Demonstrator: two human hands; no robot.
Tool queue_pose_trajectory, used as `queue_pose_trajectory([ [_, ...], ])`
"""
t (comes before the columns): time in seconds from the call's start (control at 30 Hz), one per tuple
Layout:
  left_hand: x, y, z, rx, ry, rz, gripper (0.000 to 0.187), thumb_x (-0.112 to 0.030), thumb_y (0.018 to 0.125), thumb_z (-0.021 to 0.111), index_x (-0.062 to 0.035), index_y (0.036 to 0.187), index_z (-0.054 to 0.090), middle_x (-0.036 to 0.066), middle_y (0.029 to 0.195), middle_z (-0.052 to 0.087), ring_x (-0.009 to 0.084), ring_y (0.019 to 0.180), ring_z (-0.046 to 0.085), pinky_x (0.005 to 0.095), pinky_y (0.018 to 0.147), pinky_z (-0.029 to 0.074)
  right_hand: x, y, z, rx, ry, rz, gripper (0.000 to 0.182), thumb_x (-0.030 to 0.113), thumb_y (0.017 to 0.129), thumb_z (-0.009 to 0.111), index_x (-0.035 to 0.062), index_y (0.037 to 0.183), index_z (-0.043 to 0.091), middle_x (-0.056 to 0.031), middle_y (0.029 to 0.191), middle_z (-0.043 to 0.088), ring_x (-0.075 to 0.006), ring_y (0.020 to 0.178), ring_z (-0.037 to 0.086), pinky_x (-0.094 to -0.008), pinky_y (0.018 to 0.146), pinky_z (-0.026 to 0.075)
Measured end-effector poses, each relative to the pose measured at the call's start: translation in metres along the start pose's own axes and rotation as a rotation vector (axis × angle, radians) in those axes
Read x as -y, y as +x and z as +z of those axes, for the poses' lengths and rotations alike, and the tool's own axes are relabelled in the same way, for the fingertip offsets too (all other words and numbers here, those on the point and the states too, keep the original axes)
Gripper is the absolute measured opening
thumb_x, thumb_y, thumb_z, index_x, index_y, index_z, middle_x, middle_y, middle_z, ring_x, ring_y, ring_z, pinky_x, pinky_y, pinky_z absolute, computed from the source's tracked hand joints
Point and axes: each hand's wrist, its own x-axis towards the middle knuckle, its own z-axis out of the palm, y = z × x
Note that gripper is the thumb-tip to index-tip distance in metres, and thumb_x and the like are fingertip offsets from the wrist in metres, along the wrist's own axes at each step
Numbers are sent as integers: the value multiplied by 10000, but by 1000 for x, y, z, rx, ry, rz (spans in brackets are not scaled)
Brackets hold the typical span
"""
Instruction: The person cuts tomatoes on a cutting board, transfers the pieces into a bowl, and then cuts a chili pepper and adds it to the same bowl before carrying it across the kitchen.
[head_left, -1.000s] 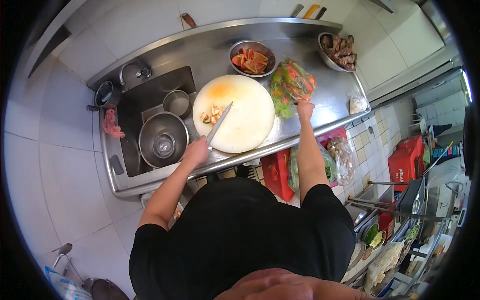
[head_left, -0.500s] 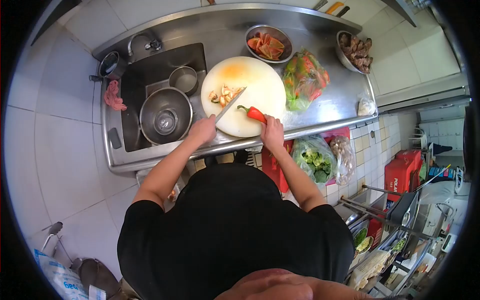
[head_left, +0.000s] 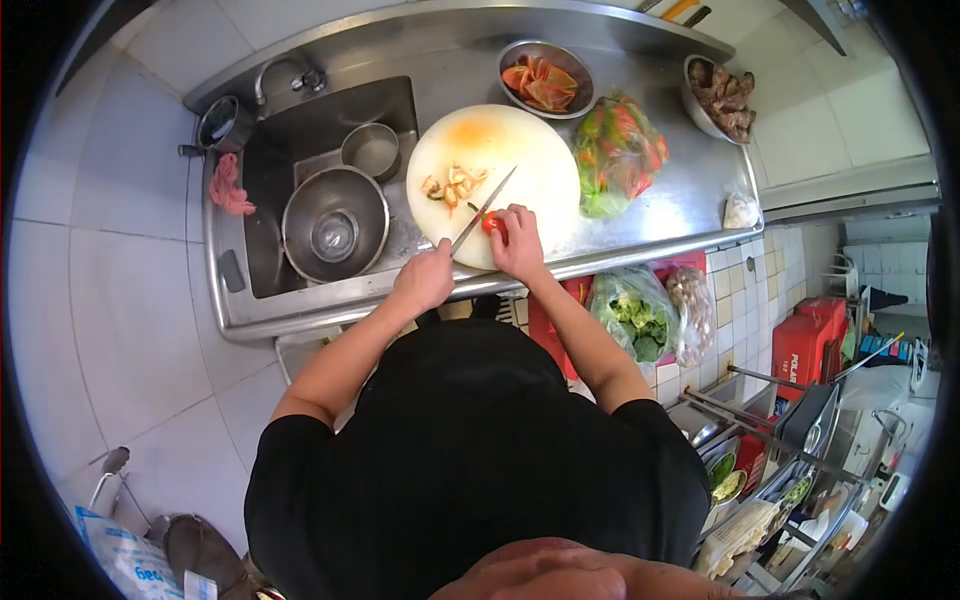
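On the round white cutting board, my right hand pins down a red pepper, its fingers bent over it. My left hand is closed around the handle of a knife. The blade slants up and right across the board, against the stem end of the pepper. A small green stem piece lies beside the blade. Pale pepper cores and scraps are piled left of the knife. Behind the board stands a metal bowl of red pepper pieces.
A plastic bag of peppers lies right of the board, with a bowl of dark chunks farther right. The sink at left holds a large bowl and a small pot. Bagged greens stand below the counter edge.
My right hand has moved up and left over the pepper, now covering much of it. The pepper has shifted left, and the knife has moved right to its stem end.
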Motion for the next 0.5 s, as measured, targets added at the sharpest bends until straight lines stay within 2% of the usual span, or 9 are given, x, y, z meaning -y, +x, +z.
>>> queue_pose_trajectory([
  [0.17, 9, -23, -2, 52, 36, -1, 310, -38, 871, 520, 23, 1174, 514, 305, 944, 702, 489, 918, 689, 579, 828, 534, 0, 1, 10, -78, -61, -15, 334, 128, 802, 641, 64, 1130, 629, -178, 1081, 572, -361, 940, 569, -460, 859, 500],
  [0.27, 17, -44, -6, 112, 75, -16, 287, -64, 897, 512, 32, 1167, 493, 318, 874, 686, 509, 865, 676, 602, 803, 515, -5, 1, 12, -66, -60, 7, 338, 134, 799, 647, 71, 1131, 637, -171, 1072, 578, -355, 931, 575, -459, 842, 506],
  [0.33, 15, -57, -17, 141, 92, -48, 335, -56, 876, 535, 37, 1193, 479, 312, 892, 691, 505, 872, 681, 597, 803, 520, -4, 3, 12, -65, -54, 9, 339, 137, 799, 650, 73, 1131, 640, -164, 1065, 582, -349, 929, 578, -455, 834, 510],
  [0.43, 10, -49, -18, 169, 87, -44, 333, -34, 854, 548, 35, 1171, 471, 316, 913, 691, 502, 885, 682, 594, 802, 523, -6, 5, 11, -71, -47, 7, 334, 139, 801, 653, 76, 1129, 645, -157, 1055, 590, -342, 925, 584, -448, 824, 515],
  [0.5, 7, -14, 7, 140, 51, -13, 338, -24, 850, 549, 35, 1173, 469, 320, 915, 689, 500, 890, 683, 592, 803, 523, -7, 3, 13, -68, -38, 13, 328, 139, 805, 653, 77, 1127, 646, -155, 1053, 593, -340, 924, 587, -444, 822, 517],
])
